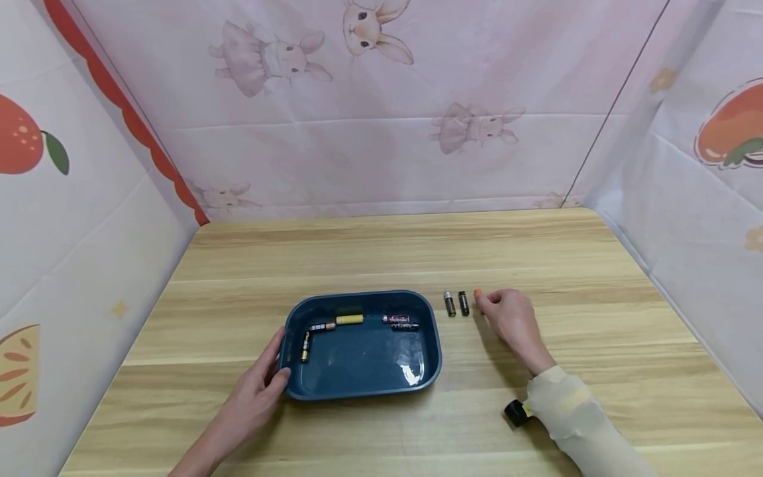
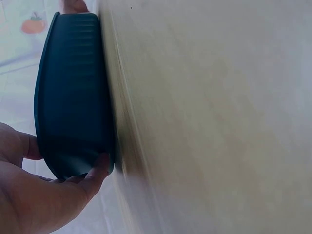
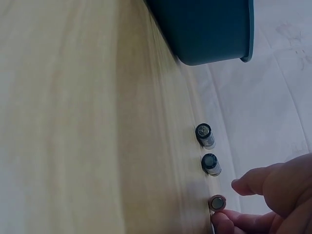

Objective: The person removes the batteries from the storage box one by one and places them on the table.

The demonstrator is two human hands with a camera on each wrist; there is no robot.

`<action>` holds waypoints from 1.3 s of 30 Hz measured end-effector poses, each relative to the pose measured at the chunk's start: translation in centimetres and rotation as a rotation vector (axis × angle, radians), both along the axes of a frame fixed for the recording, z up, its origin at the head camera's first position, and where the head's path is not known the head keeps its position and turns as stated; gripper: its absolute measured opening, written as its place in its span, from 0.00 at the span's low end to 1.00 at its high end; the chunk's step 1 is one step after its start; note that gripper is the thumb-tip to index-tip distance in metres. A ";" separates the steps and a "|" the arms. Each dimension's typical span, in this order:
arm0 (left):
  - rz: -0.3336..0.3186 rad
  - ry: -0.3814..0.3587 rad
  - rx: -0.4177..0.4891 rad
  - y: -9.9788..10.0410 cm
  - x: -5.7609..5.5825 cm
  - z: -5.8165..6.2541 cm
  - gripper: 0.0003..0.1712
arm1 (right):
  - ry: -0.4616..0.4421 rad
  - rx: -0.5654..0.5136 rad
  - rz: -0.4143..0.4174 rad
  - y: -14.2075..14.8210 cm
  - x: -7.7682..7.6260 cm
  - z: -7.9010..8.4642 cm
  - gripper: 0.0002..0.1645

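My left hand (image 1: 256, 387) grips the left side of a dark blue tray (image 1: 357, 395); in the left wrist view its thumb is at the rim and its fingers reach along the outer wall (image 2: 73, 97). To the right of the tray, my right hand (image 1: 514, 321) holds an orange-topped battery (image 1: 477, 292) at its fingertips. In the right wrist view the end of that battery (image 3: 217, 203) shows, with a finger against it and the thumb tip slightly apart. A silver-topped battery (image 1: 450, 304) and a black battery (image 1: 463, 303) lie side by side between tray and hand.
Inside the tray lie a yellow battery (image 1: 350, 319), a pinkish battery (image 1: 396, 319), a black one (image 1: 405, 326) and two black-and-gold ones (image 1: 306, 346) near the left corner. A black device (image 1: 516, 413) sits by the right sleeve. Printed cloth walls (image 1: 381, 165) border the wooden table (image 1: 381, 255).
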State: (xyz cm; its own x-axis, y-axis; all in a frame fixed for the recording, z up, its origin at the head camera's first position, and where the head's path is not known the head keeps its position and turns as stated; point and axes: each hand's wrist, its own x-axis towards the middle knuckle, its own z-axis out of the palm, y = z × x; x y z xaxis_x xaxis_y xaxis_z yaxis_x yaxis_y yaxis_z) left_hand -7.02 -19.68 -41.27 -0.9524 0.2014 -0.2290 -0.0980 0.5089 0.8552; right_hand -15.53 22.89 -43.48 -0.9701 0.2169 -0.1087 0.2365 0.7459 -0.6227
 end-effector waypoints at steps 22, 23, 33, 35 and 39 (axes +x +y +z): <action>-0.010 0.050 0.011 -0.1 0.2 0.0 0.38 | 0.011 0.002 0.029 0.8 -0.3 0.0 0.28; -0.010 0.052 0.014 -0.1 0.2 -0.1 0.38 | 0.008 0.002 0.030 0.8 -0.2 0.0 0.28; -0.011 0.049 -0.003 -0.1 0.1 -0.1 0.38 | 0.030 -0.001 0.032 0.7 -0.1 0.8 0.26; -0.008 0.038 -0.009 -0.1 0.1 -0.1 0.39 | 0.066 -0.017 0.037 0.5 0.0 1.3 0.25; -0.006 0.030 -0.014 -0.1 0.0 -0.1 0.38 | 0.173 -0.078 0.093 -0.5 0.2 2.7 0.21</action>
